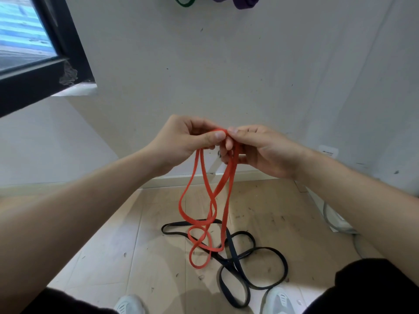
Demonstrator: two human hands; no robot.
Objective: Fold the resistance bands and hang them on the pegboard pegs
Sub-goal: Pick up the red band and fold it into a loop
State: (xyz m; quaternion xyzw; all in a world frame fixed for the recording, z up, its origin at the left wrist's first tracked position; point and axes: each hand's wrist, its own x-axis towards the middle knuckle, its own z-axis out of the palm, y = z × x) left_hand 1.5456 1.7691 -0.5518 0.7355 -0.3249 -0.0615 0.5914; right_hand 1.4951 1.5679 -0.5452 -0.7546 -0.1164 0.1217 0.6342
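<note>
A thin red resistance band [210, 200] hangs in several loops from both hands at chest height, its lowest loop near the floor. My left hand [188, 139] pinches the top of the band between thumb and fingers. My right hand [256, 148] pinches the same top fold, fingertips touching the left thumb. Black resistance bands [254, 261] lie tangled on the floor below. At the top edge of the wall hang a green band [184, 1] and purple bands [240, 1]; the pegs themselves are out of view.
A white wall [226, 75] faces me, with a dark-framed window [45, 53] at the upper left. The light wood floor [113, 245] is scuffed. My two pale shoes [280, 301] stand near the black bands. A grey cable [328, 218] lies at the right.
</note>
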